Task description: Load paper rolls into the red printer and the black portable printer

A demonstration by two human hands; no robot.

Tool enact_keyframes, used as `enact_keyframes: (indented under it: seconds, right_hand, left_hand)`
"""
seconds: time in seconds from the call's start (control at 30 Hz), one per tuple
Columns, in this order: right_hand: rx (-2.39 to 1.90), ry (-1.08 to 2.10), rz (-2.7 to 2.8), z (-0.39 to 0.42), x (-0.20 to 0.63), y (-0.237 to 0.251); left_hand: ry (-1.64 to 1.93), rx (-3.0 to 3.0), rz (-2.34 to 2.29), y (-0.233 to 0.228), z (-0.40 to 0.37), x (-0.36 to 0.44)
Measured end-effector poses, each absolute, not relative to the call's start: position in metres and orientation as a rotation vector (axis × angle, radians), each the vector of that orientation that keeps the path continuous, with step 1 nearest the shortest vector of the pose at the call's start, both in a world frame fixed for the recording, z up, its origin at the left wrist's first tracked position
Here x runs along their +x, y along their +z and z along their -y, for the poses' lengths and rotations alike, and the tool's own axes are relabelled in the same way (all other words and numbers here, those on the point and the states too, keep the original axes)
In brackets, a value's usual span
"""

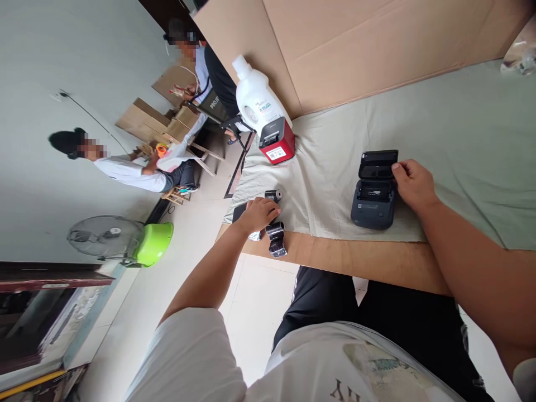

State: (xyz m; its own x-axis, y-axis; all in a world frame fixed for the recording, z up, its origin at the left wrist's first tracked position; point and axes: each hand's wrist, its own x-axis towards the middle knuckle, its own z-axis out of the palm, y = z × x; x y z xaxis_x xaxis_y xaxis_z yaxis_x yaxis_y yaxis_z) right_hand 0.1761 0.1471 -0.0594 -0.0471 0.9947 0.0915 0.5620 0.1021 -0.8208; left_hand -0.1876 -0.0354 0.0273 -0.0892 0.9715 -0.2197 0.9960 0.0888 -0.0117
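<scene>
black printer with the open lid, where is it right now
In the head view, the black printer sits on the cloth, right of centre near the table's front edge, the right hand touching its lid.

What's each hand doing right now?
Left hand: fingers closed on a black roll.
Right hand: open, fingers touching the black printer lid.

You have a white bottle (pixel 256 100) standing on the pale cloth (pixel 452 128), with a red-and-black box (pixel 277 140) touching its base. Behind the bottle leans cardboard sheeting (pixel 355 39). Left of the bottle two people sit among boxes; below them, a fan (pixel 104 237) beside a green basin (pixel 154 243)
</scene>
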Motion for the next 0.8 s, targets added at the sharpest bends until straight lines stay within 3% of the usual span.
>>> enact_keyframes:
  seconds: [0.17,0.47,0.8]
  right_hand:
    - [-1.528,0.805,1.710,-0.148,0.177,-0.061]
    - [-1.484,0.822,1.707,-0.151,0.176,-0.068]
    - [-1.439,0.913,1.687,-0.152,0.176,-0.069]
  left_hand:
    - [0.007,2.130,-2.293,0.027,0.063,-0.177]
    - [-0.345,2.095,-2.432,-0.003,0.099,-0.144]
    - [0.505,2.192,-1.568,0.021,0.037,-0.061]
